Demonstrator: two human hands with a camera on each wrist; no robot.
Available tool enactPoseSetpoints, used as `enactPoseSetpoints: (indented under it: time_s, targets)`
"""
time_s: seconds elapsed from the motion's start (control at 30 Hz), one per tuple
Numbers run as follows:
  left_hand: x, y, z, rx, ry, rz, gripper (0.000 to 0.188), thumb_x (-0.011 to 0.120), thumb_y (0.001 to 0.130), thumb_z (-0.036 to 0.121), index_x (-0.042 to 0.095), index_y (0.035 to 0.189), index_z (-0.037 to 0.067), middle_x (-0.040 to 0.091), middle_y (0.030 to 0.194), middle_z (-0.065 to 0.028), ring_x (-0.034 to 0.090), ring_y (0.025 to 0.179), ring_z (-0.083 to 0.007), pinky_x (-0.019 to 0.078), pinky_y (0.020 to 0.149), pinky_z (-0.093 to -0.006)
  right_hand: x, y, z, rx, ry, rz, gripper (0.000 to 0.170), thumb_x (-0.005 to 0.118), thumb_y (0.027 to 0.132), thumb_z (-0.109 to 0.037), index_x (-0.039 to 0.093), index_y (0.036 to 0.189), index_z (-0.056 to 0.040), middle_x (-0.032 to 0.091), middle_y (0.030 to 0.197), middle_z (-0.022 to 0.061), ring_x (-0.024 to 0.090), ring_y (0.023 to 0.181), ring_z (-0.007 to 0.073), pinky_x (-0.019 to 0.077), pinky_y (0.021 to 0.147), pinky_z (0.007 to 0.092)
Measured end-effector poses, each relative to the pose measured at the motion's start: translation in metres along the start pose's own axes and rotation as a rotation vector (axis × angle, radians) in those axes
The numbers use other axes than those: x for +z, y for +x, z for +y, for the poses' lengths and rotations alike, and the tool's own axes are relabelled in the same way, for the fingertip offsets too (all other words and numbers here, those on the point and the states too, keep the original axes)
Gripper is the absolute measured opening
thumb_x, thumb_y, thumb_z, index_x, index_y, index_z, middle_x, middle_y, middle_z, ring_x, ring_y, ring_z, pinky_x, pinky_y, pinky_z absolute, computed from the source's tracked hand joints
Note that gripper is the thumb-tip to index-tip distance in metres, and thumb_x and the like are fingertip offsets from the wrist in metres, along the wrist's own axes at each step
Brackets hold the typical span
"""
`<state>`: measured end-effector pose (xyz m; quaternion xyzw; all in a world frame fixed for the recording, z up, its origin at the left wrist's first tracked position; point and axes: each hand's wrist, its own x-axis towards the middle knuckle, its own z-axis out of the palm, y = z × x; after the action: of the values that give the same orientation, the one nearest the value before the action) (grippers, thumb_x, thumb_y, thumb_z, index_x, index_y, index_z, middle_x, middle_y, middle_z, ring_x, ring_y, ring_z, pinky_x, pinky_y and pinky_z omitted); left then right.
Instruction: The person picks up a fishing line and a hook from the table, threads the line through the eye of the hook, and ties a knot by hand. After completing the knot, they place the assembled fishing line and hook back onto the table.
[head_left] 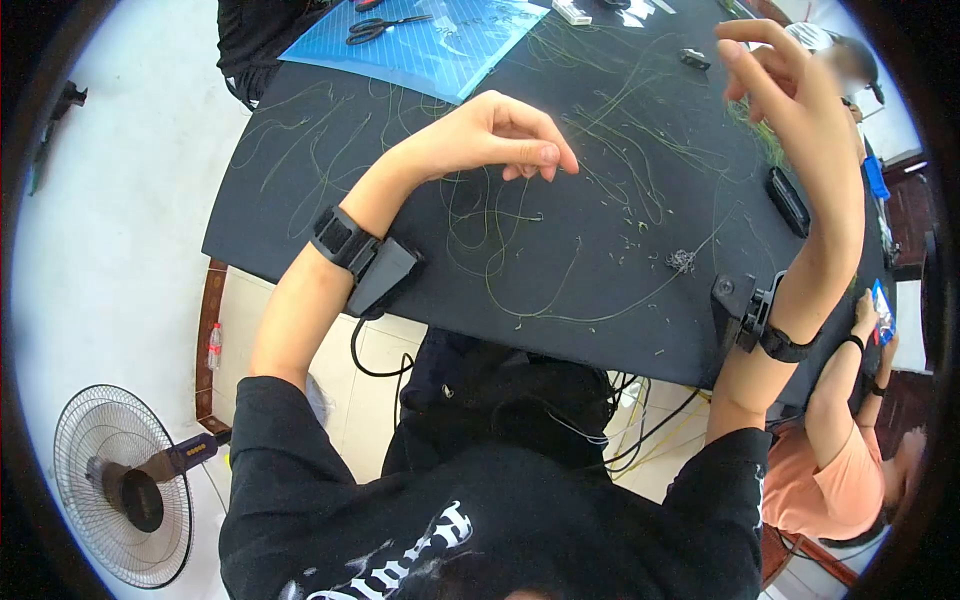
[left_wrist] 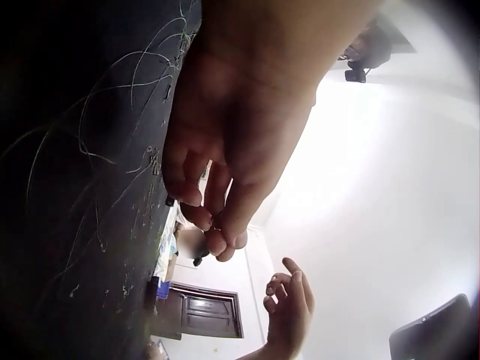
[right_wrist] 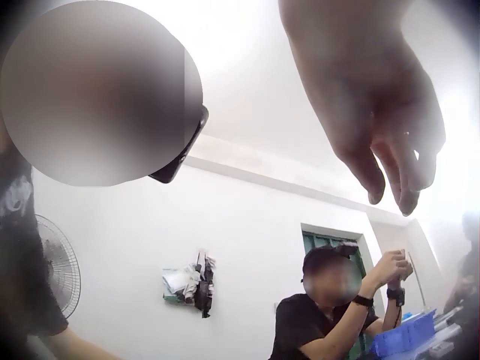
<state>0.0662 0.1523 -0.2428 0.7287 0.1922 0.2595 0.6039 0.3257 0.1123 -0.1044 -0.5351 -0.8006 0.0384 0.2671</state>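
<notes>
My left hand (head_left: 500, 138) hangs over the black table with fingers bent and the thumb tip against the index finger. In the left wrist view, the fingertips of this left hand (left_wrist: 232, 150) bunch together; I cannot tell whether a fine thread lies between them. My right hand (head_left: 790, 95) is raised above the table's right side, wrist bent and fingers loosely curved. A gap shows between thumb and fingers of the right hand (right_wrist: 390, 135) in the right wrist view, with nothing visible in it. Thin green threads (head_left: 625, 165) and a small grey tangle (head_left: 681, 261) lie on the table below.
A blue cutting mat (head_left: 400, 62) with black scissors (head_left: 385, 30) lies at the far left of the table (head_left: 400, 225). A black case (head_left: 788, 200) is near the right forearm. Another person in an orange shirt (head_left: 825, 480) sits at right; a fan (head_left: 125, 490) stands at left.
</notes>
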Motion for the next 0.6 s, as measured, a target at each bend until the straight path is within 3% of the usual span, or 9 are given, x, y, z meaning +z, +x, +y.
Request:
enactPoseSetpoints:
  time_s: [0.07,0.1,0.27,0.33,0.47,0.53,0.6]
  targets:
    - [0.000,-0.001,-0.002,0.032,0.004,0.068,0.023,0.062,0.089,0.023,0.069,0.095,0.003,0.064,0.075,-0.0026,0.052,0.062,-0.0054,0.0404,0.052,-0.0192,-0.013,-0.004,0.000,0.047,-0.057,0.084,0.030,0.055,0.093,-0.031,0.064,0.108,-0.0075,0.059,0.073,-0.0015,0.050,0.067,0.0032,0.0358,0.055,0.0178]
    - [-0.002,-0.001,-0.002,0.051,0.002,0.094,0.023,0.061,0.090,0.024,0.069,0.096,0.003,0.064,0.075,-0.0026,0.052,0.063,-0.0053,0.0401,0.051,-0.0189,-0.014,-0.007,-0.001,-0.085,0.074,0.200,0.020,0.058,0.089,-0.022,0.063,0.089,-0.0027,0.058,0.069,0.0020,0.056,0.069,0.0079,0.0435,0.064,0.0232]
    - [0.001,0.000,-0.002,0.050,-0.007,0.229,0.026,0.058,0.091,0.025,0.067,0.100,0.002,0.066,0.078,-0.0045,0.055,0.059,-0.0047,0.0371,0.044,-0.0157,-0.023,-0.037,0.022,-0.045,-0.084,0.121,0.027,0.054,0.093,-0.029,0.065,0.094,-0.0035,0.061,0.075,0.0010,0.057,0.078,0.0070,0.0434,0.074,0.0242]
    - [-0.001,0.001,-0.003,0.035,-0.026,0.222,0.027,0.057,0.092,0.025,0.066,0.101,0.001,0.067,0.080,-0.0057,0.056,0.056,-0.0046,0.0358,0.041,-0.0144,-0.003,-0.053,0.040,0.068,-0.028,0.147,0.026,0.053,0.093,-0.026,0.065,0.092,-0.0032,0.059,0.073,0.0006,0.055,0.075,0.0071,0.0429,0.071,0.0239]
    - [0.000,0.003,-0.001,-0.022,-0.102,0.214,0.029,0.056,0.092,0.024,0.064,0.103,-0.001,0.068,0.079,-0.0089,0.056,0.050,-0.0057,0.0365,0.038,-0.0153,0.040,-0.060,0.088,0.179,0.389,0.133,0.025,0.051,0.095,-0.023,0.064,0.089,-0.0025,0.056,0.067,-0.0015,0.051,0.065,0.0062,0.0398,0.061,0.0224]
    - [-0.001,0.003,0.000,-0.035,-0.126,0.206,0.027,0.056,0.092,0.023,0.065,0.101,-0.001,0.068,0.077,-0.0093,0.056,0.048,-0.0062,0.0359,0.038,-0.0161,0.072,-0.065,0.107,0.219,0.374,0.276,0.026,0.050,0.096,-0.024,0.064,0.090,-0.0030,0.053,0.063,-0.0023,0.047,0.056,0.0042,0.0353,0.052,0.0203]
    - [-0.002,0.004,0.002,-0.057,-0.135,0.188,0.026,0.057,0.092,0.022,0.065,0.100,-0.001,0.068,0.074,-0.0091,0.055,0.046,-0.0064,0.0343,0.037,-0.0167,0.086,-0.068,0.115,0.363,0.616,0.319,0.025,0.051,0.095,-0.025,0.064,0.091,-0.0040,0.051,0.059,-0.0028,0.042,0.049,0.0028,0.0298,0.045,0.0191]
